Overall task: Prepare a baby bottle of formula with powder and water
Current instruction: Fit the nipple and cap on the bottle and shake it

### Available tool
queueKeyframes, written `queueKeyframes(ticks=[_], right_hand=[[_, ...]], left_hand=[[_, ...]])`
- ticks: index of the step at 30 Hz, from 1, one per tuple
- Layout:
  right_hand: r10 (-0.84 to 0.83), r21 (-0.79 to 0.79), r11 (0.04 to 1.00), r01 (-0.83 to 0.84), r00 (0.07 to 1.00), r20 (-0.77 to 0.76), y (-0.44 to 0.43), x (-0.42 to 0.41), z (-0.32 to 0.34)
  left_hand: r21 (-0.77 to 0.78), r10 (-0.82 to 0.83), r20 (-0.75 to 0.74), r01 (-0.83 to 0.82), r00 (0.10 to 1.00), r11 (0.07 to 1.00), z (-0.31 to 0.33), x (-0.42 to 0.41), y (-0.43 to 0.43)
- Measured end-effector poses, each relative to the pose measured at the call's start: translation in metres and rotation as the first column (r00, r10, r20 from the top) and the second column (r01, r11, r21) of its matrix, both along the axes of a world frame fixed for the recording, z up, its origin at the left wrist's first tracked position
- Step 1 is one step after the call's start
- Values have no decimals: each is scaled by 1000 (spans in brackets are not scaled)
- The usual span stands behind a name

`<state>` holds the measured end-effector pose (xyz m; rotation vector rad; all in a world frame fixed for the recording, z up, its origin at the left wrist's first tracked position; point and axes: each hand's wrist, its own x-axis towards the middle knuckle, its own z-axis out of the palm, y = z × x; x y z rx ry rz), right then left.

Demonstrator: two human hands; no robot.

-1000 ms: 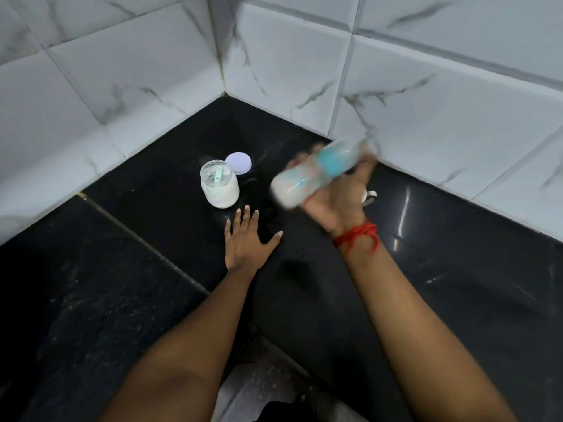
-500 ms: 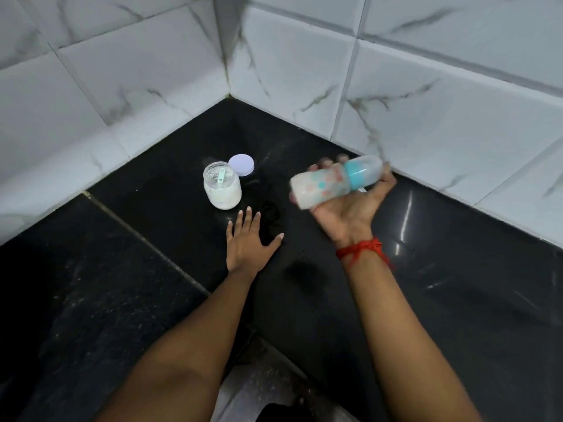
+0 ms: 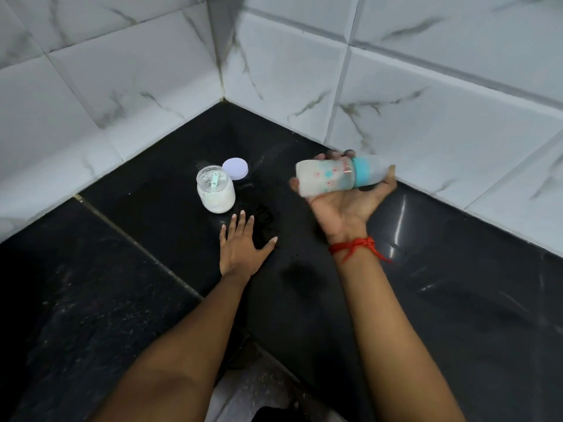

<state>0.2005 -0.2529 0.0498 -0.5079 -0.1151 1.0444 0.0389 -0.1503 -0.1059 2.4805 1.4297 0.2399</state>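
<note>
My right hand [image 3: 344,202] holds a baby bottle [image 3: 330,178] on its side above the black counter, palm up, fingers curled round it. The bottle has a teal collar and a clear cap pointing right, and its body looks milky white. My left hand [image 3: 243,248] lies flat on the counter [image 3: 457,300] with fingers spread. Just beyond its fingertips stands an open glass jar of white powder [image 3: 215,190] with a pale green scoop inside. The jar's white lid [image 3: 235,168] lies behind it.
White marble-look tiled walls [image 3: 304,71] meet in a corner behind the counter. A small dark object [image 3: 265,216] lies on the counter by my left fingertips. A red thread [image 3: 353,246] circles my right wrist. The counter's front edge runs near the bottom of the view.
The bottle was tilted and blurred in motion a second ago. It has since swung to lie nearly level in my right hand, base to the left. My left hand has stayed put.
</note>
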Motion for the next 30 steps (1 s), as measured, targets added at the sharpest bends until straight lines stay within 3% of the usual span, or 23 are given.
queueKeyframes(ticks=[1,3,5,7,8,9,11,12,16,19,23,26,28,30], right_hand=[[50,61,997,-57,992,113,2,-7,18],[175,-92,984,-150,887,428,9,-13,30],[291,-92,957,-276,886,361,3,-12,21],[117,-3,993,-118,986,115,-1,1,16],[108,61,991,-115,988,110,-4,3,24],[175,33,982,-184,968,182,-3,3,27],[335,-175,942,-285,823,459,-1,-12,19],[386,-228,922,-312,780,492,-3,-20,13],[396,-211,916,-342,856,331,-14,-10,8],[460,-250,887,-387,776,432,-18,-7,-2],[425,-393,898,-196,613,665,-18,-12,-3],[374,-431,901,56,404,835,-5,-5,-1],[382,-436,870,229,243,892,10,3,-5],[389,-424,848,318,171,905,26,14,-10]], left_hand=[[6,5,5,-5,1000,1000,1,0,0],[17,1,7,-1,1000,1000,1,-1,1],[19,0,8,0,1000,1000,0,-3,1],[9,2,8,-2,1000,1000,1,0,0],[5,6,14,-6,1000,1000,2,1,-1],[6,6,16,-6,1000,1000,1,0,0],[6,-14,-7,14,1000,1000,3,-2,1],[4,-26,-21,26,999,1000,3,-4,2],[-8,-12,-10,12,1000,1000,5,-1,-1],[2,-17,-20,17,1000,1000,3,-2,1],[-3,-20,-19,20,1000,1000,5,-2,-1],[9,-2,-6,2,1000,1000,4,-1,0],[5,0,-3,0,1000,1000,4,-1,-1],[-4,0,-7,0,1000,1000,6,-1,-2]])
